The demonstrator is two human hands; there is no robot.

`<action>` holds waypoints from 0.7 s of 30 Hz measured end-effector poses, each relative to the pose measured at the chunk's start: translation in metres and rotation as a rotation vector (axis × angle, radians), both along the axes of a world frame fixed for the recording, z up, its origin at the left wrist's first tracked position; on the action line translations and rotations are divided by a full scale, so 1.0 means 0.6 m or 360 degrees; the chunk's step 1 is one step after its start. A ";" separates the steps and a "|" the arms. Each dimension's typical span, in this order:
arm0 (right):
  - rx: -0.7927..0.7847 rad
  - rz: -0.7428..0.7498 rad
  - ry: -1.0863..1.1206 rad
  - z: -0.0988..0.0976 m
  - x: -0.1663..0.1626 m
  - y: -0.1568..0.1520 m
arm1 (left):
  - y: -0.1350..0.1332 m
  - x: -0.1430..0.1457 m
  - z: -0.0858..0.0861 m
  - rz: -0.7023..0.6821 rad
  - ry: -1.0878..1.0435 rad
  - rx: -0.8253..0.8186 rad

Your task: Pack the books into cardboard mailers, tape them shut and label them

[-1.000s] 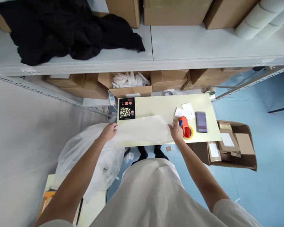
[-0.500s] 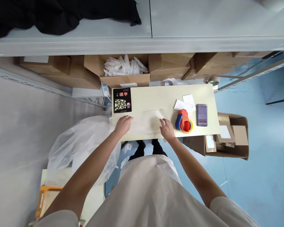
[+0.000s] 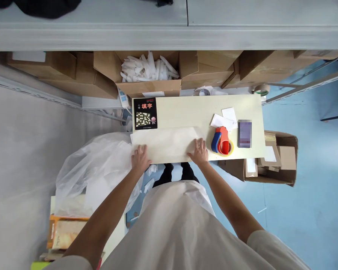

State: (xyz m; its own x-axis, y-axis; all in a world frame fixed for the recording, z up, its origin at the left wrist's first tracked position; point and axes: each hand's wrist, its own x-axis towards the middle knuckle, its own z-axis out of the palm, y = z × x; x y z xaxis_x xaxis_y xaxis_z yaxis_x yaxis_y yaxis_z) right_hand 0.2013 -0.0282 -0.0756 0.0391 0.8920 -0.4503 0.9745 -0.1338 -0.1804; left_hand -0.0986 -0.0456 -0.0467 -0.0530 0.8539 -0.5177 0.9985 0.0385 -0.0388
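A thin white sheet (image 3: pixel 169 141) lies flat along the front of the pale table (image 3: pixel 186 108). My left hand (image 3: pixel 141 159) rests on the sheet's left end near the table's front edge, open with its fingers spread. Towards the other end, my right hand (image 3: pixel 199 152) touches the sheet, also open, fingers apart and pointing away from me. Just right of that hand is a red and blue tape dispenser (image 3: pixel 222 141) with a yellow-edged roll. Behind the sheet at the left sits a black book (image 3: pixel 145 113) with a crossword grid on its cover.
White cards (image 3: pixel 224 120) and a phone (image 3: pixel 245 134) lie at the table's right. Cardboard boxes, one holding white rolled pieces (image 3: pixel 149 69), line the shelf behind. A translucent plastic bag (image 3: pixel 97 165) bulges at the left; an open carton (image 3: pixel 291 165) stands on the floor at right.
My left hand has come down and slightly left onto the sheet's end. The sheet now lies flatter and extends further left. My right hand stays near its right end.
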 end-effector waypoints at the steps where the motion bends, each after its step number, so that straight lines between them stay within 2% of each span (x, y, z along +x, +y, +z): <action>1: 0.0002 -0.0006 -0.0021 -0.001 0.005 -0.003 | -0.005 -0.003 -0.004 0.0001 0.0014 0.0040; 7: 0.0055 0.0039 -0.0064 -0.010 0.040 -0.035 | -0.012 -0.024 -0.030 -0.0010 -0.0032 -0.0089; 9: 0.0129 0.0063 -0.0025 -0.005 0.043 -0.038 | -0.012 -0.026 -0.024 -0.0017 -0.0057 -0.0105; 12: 0.0302 0.0106 0.0132 0.015 0.026 -0.018 | -0.003 -0.021 0.000 0.0024 -0.0144 -0.0094; 15: 0.0429 0.0127 0.0444 0.043 -0.027 0.036 | 0.029 -0.019 0.027 0.0154 -0.0335 -0.0022; 17: 0.0377 0.0113 0.0756 0.056 -0.082 0.086 | 0.068 -0.031 0.033 0.0286 -0.0504 0.0154; 19: 0.0163 0.0016 0.1092 0.060 -0.144 0.138 | 0.117 -0.053 0.022 0.0445 -0.0687 0.0375; 21: -0.0142 -0.0269 0.1379 0.054 -0.203 0.183 | 0.167 -0.078 -0.006 0.0659 -0.0829 0.0468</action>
